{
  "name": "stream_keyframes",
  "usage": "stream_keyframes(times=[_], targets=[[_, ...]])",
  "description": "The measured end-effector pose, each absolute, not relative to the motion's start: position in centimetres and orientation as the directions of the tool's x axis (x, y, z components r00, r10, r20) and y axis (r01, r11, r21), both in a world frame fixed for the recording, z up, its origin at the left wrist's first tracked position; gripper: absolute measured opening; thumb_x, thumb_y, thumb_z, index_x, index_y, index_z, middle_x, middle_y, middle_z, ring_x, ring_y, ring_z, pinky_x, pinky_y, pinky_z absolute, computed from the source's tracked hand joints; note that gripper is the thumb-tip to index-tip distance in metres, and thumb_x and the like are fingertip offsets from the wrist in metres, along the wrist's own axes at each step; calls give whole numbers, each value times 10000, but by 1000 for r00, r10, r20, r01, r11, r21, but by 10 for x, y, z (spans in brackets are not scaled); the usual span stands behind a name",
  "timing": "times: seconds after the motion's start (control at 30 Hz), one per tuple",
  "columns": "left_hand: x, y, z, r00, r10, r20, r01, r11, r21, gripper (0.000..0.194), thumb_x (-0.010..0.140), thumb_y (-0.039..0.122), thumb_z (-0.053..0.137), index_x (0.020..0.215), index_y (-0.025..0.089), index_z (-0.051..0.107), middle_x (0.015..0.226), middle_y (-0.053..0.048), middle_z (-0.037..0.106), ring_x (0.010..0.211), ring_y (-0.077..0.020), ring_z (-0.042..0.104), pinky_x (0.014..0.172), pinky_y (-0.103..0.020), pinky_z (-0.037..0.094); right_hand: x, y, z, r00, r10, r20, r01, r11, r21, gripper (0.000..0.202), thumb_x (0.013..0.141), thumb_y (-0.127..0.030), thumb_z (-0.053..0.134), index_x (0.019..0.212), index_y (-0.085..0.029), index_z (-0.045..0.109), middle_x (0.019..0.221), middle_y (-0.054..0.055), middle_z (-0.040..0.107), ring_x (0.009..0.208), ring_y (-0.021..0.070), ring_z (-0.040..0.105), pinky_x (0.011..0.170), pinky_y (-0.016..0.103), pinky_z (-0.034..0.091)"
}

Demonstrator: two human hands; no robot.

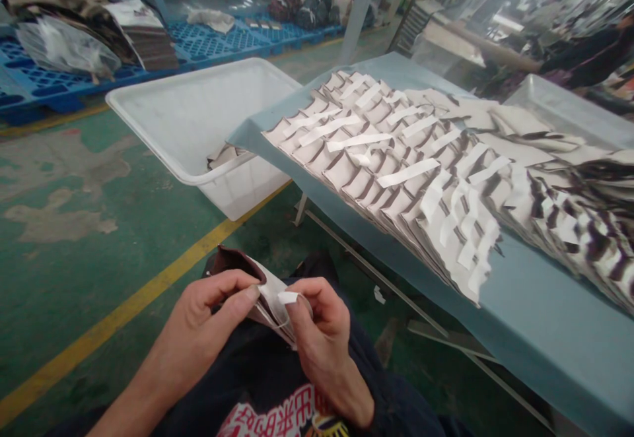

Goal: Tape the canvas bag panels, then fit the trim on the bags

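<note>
Above my lap is a folded piece of leather-like material [271, 290], dark brown on one face and off-white on the other. My left hand [208, 315] pinches its edge between thumb and forefinger. On the other side, my right hand [321, 338] grips a narrow white strip [288, 297] between thumb and fingers, right against the folded piece. Part of the strip is hidden behind the right thumb. Overlapping rows of similar off-white pieces [356, 173] with brown edges lie on the table, several white strips [411, 173] across them.
A blue-grey covered table [539, 331] stands to my right. Beyond my hands is a white plastic bin [198, 117] with a few pieces inside. Blue pallets [212, 39] carry bags and stacks at the back left. A yellow line [163, 278] crosses the green floor.
</note>
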State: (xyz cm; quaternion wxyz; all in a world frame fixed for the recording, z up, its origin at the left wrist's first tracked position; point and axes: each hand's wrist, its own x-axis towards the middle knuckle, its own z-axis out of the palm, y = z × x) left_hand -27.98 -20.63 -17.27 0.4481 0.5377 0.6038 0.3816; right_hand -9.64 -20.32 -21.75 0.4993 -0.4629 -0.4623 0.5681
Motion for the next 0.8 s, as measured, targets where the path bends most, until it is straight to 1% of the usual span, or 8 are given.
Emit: stream_keyframes(times=[0.1,0.2,0.27,0.33,0.4,0.5,0.63,0.8], targets=[[-275,-207,-173,-36,989,-141,316,145,938,319,979,447,696,785,236,836,752,-15,832,692,-217,757,660,-242,588,-89,-196,-219,-60,985,160,33,162,-986,98,970,-255,735,885,-217,767,651,-4,738,518,131,597,520,240,436],[-270,-206,-172,-73,988,-138,301,154,941,338,994,474,714,783,233,821,753,-14,823,702,-203,739,677,-231,587,-80,-198,-212,-73,947,313,155,321,-934,128,1005,-189,688,916,-242,762,706,6,794,539,154,666,549,263,491],[-270,-204,-173,-80,977,-199,219,212,952,344,972,504,756,780,225,813,736,-10,803,678,-188,707,663,-230,577,-74,-207,-202,-114,893,435,213,449,-868,133,1041,-196,681,968,-263,770,755,18,817,584,179,707,606,296,539],[-272,-202,-176,-76,947,-312,38,316,948,358,940,538,801,776,219,798,726,-1,785,650,-171,673,635,-229,563,-68,-215,-189,-152,826,543,213,563,-798,129,1084,-269,683,999,-283,779,752,25,804,603,202,706,651,335,569],[-276,-199,-178,-65,921,-383,-97,377,921,371,931,556,813,782,218,781,730,3,776,656,-174,666,630,-239,562,-65,-217,-179,-195,823,534,218,567,-795,174,1120,-319,664,988,-288,772,733,22,774,599,200,680,659,344,573],[-278,-198,-176,-77,955,-286,75,292,954,363,985,542,754,839,213,799,781,-19,803,738,-211,726,707,-270,596,-68,-204,-175,-222,865,449,328,500,-801,220,1124,-234,630,923,-264,712,762,15,745,648,179,681,646,310,546],[-271,-200,-166,-101,995,-24,389,62,919,343,1038,474,655,851,225,799,766,-14,820,690,-200,753,676,-246,590,-80,-188,-196,-212,800,562,454,590,-668,179,1111,-181,578,972,-240,672,1002,90,816,892,211,778,769,322,592],[-265,-203,-168,-121,985,124,532,-41,846,276,974,328,635,738,254,758,633,41,766,536,-156,715,569,-211,547,-90,-190,-229,-230,749,621,491,641,-590,299,1183,-214,481,905,-253,585,652,-22,662,524,136,593,556,293,394]])
